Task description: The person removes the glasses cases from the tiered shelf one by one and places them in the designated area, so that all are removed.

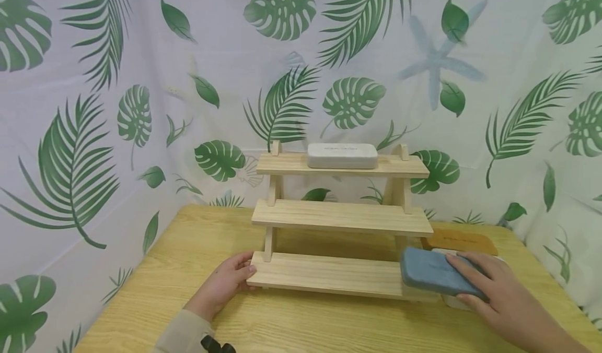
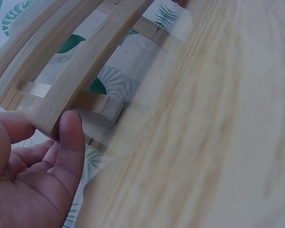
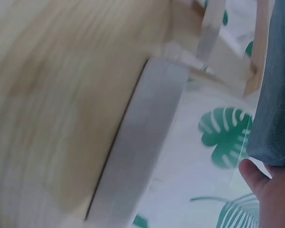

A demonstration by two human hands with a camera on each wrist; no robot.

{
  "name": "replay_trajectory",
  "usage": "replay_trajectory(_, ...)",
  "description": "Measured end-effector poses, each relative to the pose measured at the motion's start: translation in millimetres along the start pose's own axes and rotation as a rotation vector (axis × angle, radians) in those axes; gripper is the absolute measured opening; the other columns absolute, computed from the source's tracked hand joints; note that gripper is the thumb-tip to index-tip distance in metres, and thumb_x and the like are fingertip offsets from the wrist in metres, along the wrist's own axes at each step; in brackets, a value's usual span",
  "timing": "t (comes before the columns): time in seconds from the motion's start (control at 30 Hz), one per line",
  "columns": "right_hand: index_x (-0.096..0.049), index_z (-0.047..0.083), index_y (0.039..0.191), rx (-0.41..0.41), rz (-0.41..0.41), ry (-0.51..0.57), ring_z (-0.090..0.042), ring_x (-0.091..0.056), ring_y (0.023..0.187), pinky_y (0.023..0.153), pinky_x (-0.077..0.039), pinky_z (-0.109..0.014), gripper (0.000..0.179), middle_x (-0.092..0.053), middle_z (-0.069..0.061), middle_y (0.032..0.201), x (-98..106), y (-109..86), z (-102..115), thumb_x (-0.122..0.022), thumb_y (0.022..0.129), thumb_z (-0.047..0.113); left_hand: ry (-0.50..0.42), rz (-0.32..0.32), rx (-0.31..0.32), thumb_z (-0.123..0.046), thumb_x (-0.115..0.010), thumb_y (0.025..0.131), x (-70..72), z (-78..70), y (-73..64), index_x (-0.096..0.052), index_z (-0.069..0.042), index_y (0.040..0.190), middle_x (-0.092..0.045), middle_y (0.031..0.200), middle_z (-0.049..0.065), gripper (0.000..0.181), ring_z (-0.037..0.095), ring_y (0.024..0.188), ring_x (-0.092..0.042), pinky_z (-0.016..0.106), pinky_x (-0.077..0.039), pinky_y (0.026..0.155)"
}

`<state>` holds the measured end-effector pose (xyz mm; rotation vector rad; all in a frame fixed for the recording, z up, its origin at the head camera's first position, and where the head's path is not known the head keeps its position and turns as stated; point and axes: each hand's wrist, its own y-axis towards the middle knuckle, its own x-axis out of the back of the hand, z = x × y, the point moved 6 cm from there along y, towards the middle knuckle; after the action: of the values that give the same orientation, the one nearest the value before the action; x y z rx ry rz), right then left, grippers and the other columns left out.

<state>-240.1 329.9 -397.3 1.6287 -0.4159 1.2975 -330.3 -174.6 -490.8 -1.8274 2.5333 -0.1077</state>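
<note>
My left hand (image 1: 227,284) grips the left end of the lowest board of a three-step wooden display shelf (image 1: 324,275). The left wrist view shows the thumb and fingers (image 2: 71,137) pinching that board end. In my right hand (image 1: 500,293) is a blue glasses case (image 1: 435,273), held over the right end of the lowest board. It is slightly tilted, with its left end over the board. A white glasses case (image 1: 342,156) lies on the top board. The middle board (image 1: 340,215) carries nothing.
Right of the shelf, an orange-brown case (image 1: 463,242) lies on the wooden table (image 1: 188,248). Nearer, another white case (image 3: 140,137) lies partly under the right hand and blue case. Leaf-patterned cloth (image 1: 211,45) hangs behind and at both sides.
</note>
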Motion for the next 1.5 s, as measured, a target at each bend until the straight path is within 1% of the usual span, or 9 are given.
replay_trajectory(0.13, -0.043, 0.026, 0.156, -0.059, 0.049, 0.023, -0.038, -0.043, 0.120, 0.087, -0.037, -0.055, 0.079, -0.045, -0.014, 0.141, -0.8, -17.9, -15.0, -0.081, 0.087, 0.025, 0.001, -0.003, -0.002, -0.015, -0.050, 0.108, -0.3, -1.4, -1.2, -0.029, 0.009, 0.154, -0.055, 0.127, 0.021, 0.055, 0.024, 0.102, -0.063, 0.039, -0.055, 0.083)
replay_trajectory(0.3, -0.046, 0.026, 0.154, -0.089, 0.038, 0.029, -0.039, -0.046, 0.115, 0.087, -0.035, -0.056, 0.080, -0.048, -0.015, 0.135, -1.7, -37.8, -33.8, -0.085, 0.083, 0.023, -0.005, -0.007, 0.003, -0.015, -0.051, 0.108, 0.0, -0.2, -1.0, -0.029, 0.009, 0.154, -0.055, 0.127, 0.021, 0.056, 0.024, 0.102, -0.063, 0.038, -0.055, 0.082)
replay_trajectory(0.57, -0.060, 0.025, 0.143, -0.015, -0.053, -0.077, -0.008, -0.047, 0.105, 0.081, -0.034, -0.019, 0.087, -0.055, 0.000, 0.120, 2.2, -69.4, -58.2, -0.096, 0.063, 0.027, 0.004, 0.002, -0.007, -0.017, -0.051, 0.108, 1.9, 1.1, 1.0, -0.027, 0.009, 0.154, -0.055, 0.134, 0.023, 0.058, 0.025, 0.106, -0.063, 0.038, -0.056, 0.083)
replay_trajectory(0.63, -0.062, 0.025, 0.140, -0.020, -0.044, -0.076, -0.006, -0.049, 0.102, 0.076, -0.041, -0.018, 0.086, -0.057, 0.000, 0.118, 2.2, -76.0, -64.1, -0.096, 0.062, 0.027, 0.004, 0.005, -0.009, -0.017, -0.052, 0.108, 1.9, 0.7, 1.6, -0.028, 0.008, 0.155, -0.055, 0.134, 0.023, 0.058, 0.025, 0.107, -0.063, 0.038, -0.056, 0.084)
replay_trajectory(0.83, -0.061, 0.030, 0.140, -0.137, 0.120, -0.077, -0.032, -0.061, 0.092, 0.064, -0.053, -0.042, 0.073, -0.059, -0.007, 0.117, -10.5, -94.8, -83.0, -0.091, 0.074, 0.034, 0.011, 0.007, -0.003, -0.018, -0.052, 0.108, 2.8, 2.3, 2.2, -0.028, 0.006, 0.155, -0.055, 0.132, 0.022, 0.058, 0.024, 0.106, -0.063, 0.037, -0.055, 0.082)
replay_trajectory(0.97, -0.063, 0.030, 0.138, -0.163, 0.169, -0.079, -0.025, -0.061, 0.095, 0.064, -0.052, -0.037, 0.066, -0.059, -0.004, 0.118, -18.3, -101.7, -89.4, -0.088, 0.077, 0.037, 0.011, 0.006, 0.001, -0.018, -0.052, 0.108, 3.5, 3.7, 1.6, -0.028, 0.006, 0.155, -0.056, 0.131, 0.021, 0.058, 0.025, 0.106, -0.063, 0.036, -0.055, 0.082)
replay_trajectory(1.13, -0.065, 0.029, 0.135, -0.104, 0.142, -0.059, -0.006, -0.057, 0.095, 0.065, -0.052, -0.031, 0.064, -0.058, 0.006, 0.116, -22.2, -102.9, -88.6, -0.090, 0.075, 0.035, 0.010, 0.012, 0.002, -0.019, -0.052, 0.108, 2.9, 3.7, 1.2, -0.029, 0.005, 0.155, -0.056, 0.132, 0.021, 0.058, 0.025, 0.107, -0.063, 0.037, -0.055, 0.083)
replay_trajectory(1.3, -0.067, 0.026, 0.133, 0.012, 0.093, -0.052, -0.007, -0.060, 0.094, 0.065, -0.054, -0.032, 0.070, -0.058, 0.013, 0.116, -21.4, -100.3, -84.1, -0.093, 0.069, 0.033, 0.005, 0.013, -0.002, -0.018, -0.052, 0.108, 2.3, 3.1, 0.5, -0.028, 0.007, 0.155, -0.056, 0.133, 0.022, 0.059, 0.025, 0.106, -0.063, 0.038, -0.055, 0.083)
replay_trajectory(1.5, -0.066, 0.027, 0.134, 0.037, 0.089, -0.071, -0.007, -0.060, 0.096, 0.066, -0.054, -0.032, 0.073, -0.056, 0.015, 0.119, -23.3, -98.9, -87.1, -0.094, 0.067, 0.035, 0.007, -0.001, 0.006, -0.018, -0.052, 0.108, 2.9, 2.7, 1.4, -0.028, 0.006, 0.156, -0.056, 0.132, 0.022, 0.059, 0.024, 0.106, -0.063, 0.038, -0.055, 0.083)
